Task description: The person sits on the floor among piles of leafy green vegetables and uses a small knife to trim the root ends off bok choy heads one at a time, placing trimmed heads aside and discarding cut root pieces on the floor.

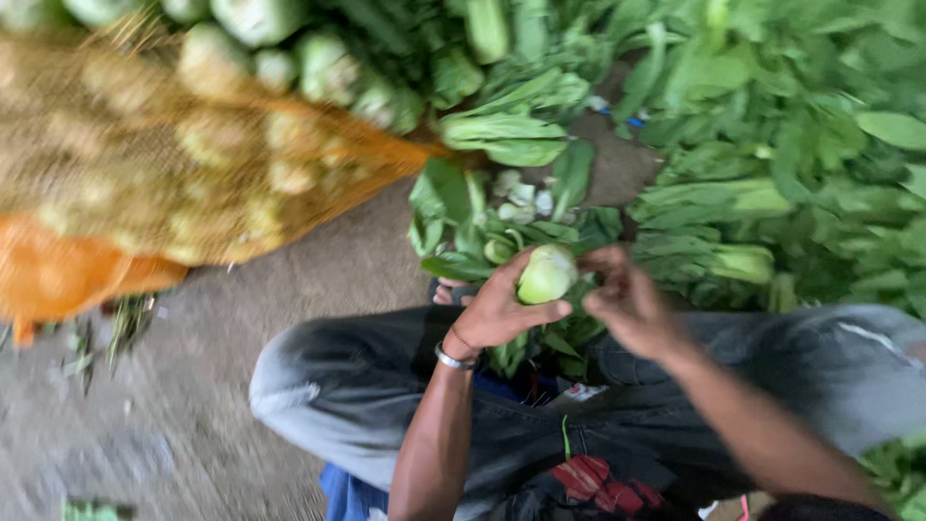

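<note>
Head view, left hand (497,309) clasping pale green vegetable (546,274), right hand (625,301) fingertips pinching its side

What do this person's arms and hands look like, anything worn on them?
Both arms are bare, with no sleeves showing. The left hand has a silver metal bangle plus a thin dark band at the wrist. The right hand shows no gloves, rings or bands; the picture is blurred.

a kohlrabi bulb (546,274) is sitting between the left hand (502,307) and the right hand (625,301), above the person's knees. a mesh sack (174,164) is lying on the floor (193,405) to the left. heaped leafy greens (772,174) are lying right and beyond, trimmed leaves (482,241) just behind the hands.
</note>
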A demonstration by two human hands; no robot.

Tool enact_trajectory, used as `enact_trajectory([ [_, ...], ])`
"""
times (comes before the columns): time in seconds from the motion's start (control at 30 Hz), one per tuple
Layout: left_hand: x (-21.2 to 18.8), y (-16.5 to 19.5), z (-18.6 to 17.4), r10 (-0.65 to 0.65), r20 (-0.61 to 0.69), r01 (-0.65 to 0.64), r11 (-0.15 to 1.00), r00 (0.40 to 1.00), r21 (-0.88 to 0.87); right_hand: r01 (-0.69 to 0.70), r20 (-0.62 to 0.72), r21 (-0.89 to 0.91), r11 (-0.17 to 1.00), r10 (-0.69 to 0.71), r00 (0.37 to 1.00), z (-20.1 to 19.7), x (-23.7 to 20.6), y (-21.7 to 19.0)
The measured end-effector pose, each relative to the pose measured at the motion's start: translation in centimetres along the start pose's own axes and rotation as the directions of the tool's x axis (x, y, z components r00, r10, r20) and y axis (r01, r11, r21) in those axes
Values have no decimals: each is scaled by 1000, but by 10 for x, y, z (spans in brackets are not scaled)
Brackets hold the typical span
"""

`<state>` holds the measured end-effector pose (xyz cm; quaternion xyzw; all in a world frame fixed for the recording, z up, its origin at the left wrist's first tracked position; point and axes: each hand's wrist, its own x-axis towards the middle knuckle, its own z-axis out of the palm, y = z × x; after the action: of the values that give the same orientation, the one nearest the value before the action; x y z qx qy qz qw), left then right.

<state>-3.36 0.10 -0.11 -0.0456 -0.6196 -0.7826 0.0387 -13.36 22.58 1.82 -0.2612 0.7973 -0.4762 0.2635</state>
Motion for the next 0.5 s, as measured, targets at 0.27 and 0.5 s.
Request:
enact_trajectory([
  [0.27, 9, -77, 35, -628, -188, 537, 757, 755, -372, -166, -171, 561, 811, 309, 935, 106, -33, 40],
  [0.5, 10, -56, 61, -439, -13, 439, 898, 898, -29, 79, -271, 946, 313, 635, 724, -14, -42, 35],
])
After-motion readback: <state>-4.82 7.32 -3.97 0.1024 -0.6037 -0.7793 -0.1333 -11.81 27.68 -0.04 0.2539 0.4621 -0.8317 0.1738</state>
